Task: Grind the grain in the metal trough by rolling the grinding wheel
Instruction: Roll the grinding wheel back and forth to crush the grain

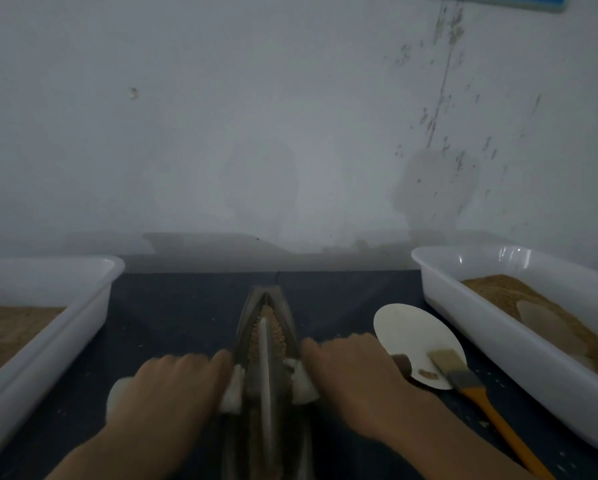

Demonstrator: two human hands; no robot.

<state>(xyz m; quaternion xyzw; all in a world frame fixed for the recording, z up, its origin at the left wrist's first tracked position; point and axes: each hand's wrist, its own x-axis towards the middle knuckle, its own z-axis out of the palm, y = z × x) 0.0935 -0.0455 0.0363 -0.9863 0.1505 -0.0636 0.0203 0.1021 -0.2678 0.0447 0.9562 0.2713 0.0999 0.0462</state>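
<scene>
Grinding wheel (265, 362) stands in our metal trough (283, 317), which runs straight away from us. Our left hand (173, 386) and right hand (353, 372) press flat on its white handles, equally near.

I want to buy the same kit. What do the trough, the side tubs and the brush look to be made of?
Trough: dull grey metal, seemingly, with a matte sheen. Side tubs: glossy white plastic, with highlights on the rim. Brush: orange handle, perhaps wood or plastic, with pale bristles.
</scene>
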